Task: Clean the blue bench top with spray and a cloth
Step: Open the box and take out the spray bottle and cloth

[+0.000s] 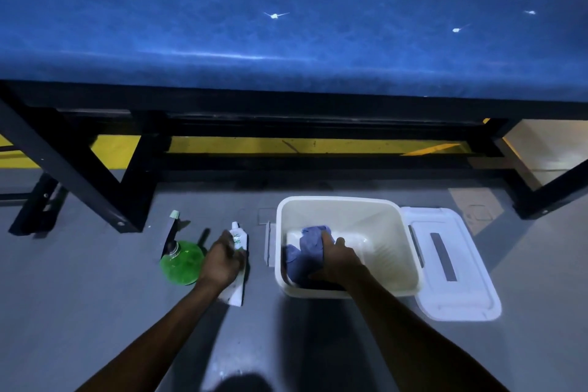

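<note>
The blue bench top [286,38] spans the upper view, dotted with several white blobs [274,15]. On the grey floor below stands a green spray bottle [183,261] with a dark trigger head. My left hand [222,261] lies on a white tube [237,264] flat on the floor just right of the bottle, fingers curled over it. My right hand [337,261] reaches into a white bin [410,277] and grips a blue cloth [311,240] lying at its bottom.
The bin's white lid [451,267] lies on the floor to its right. The bench's black frame and legs [82,165] stand behind the bottle. A yellow floor stripe [286,145] runs under the bench. A cardboard piece [477,210] lies at right.
</note>
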A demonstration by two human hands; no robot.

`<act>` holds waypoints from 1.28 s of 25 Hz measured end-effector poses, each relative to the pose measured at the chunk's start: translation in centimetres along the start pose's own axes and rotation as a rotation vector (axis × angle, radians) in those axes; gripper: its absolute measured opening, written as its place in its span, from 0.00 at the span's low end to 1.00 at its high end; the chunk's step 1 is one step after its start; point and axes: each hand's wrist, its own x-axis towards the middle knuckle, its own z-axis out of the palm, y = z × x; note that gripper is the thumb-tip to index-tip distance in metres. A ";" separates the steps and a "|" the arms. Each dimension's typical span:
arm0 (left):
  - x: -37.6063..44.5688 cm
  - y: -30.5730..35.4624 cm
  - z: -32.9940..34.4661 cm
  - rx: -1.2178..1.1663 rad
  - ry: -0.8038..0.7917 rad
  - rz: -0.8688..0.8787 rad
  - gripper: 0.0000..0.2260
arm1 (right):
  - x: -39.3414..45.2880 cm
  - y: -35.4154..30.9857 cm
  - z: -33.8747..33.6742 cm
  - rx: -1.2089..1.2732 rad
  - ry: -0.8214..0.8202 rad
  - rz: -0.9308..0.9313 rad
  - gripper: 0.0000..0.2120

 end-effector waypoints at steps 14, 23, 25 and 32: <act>-13.9 4.9 -9.4 -0.377 -0.313 0.340 0.49 | -13.8 -8.5 -18.4 0.638 0.157 -0.270 0.13; -14.2 -4.4 -8.2 -0.067 0.119 0.343 0.26 | -15.0 -14.0 -8.6 0.437 -0.018 -0.332 0.30; -14.0 -8.2 -7.6 0.157 -0.002 0.306 0.33 | -14.9 -12.4 -5.5 0.319 -0.149 -0.351 0.42; -16.1 -3.6 -16.9 0.262 0.379 0.402 0.20 | -13.6 -14.6 1.4 0.333 -0.081 -0.393 0.39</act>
